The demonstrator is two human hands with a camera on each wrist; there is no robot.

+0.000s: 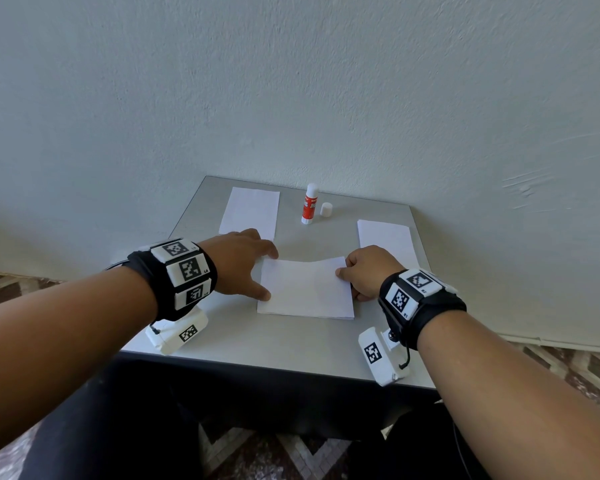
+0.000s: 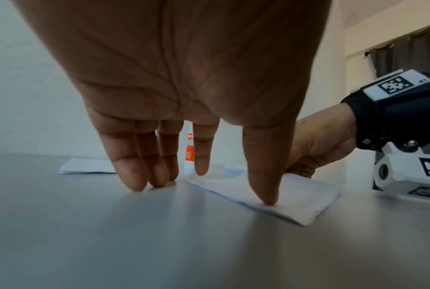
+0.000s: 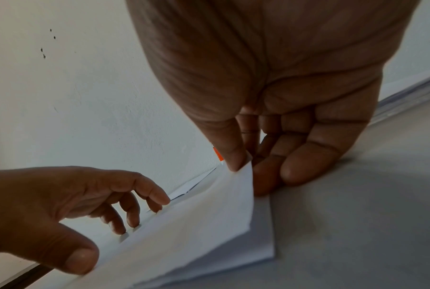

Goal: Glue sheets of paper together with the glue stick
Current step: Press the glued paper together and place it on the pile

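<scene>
— Left hand (image 1: 238, 263) first?
— Spread flat, holding nothing; thumb pressing the near-left corner of the middle sheets (image 1: 305, 289), other fingertips down on the table (image 1: 257, 344).
— Long axis?
— Left to right, hand to hand.
— Right hand (image 1: 368, 271)?
— Pinching the top sheet's right edge, lifted off the one below.
— Glue stick (image 1: 309, 204)?
— Upright, uncapped, straight behind the sheets; about equally near either hand.

Black wristbands (image 1: 174, 282) with white coded tags, white camera housings (image 1: 381, 355), dark trousers (image 1: 125, 420)
</scene>
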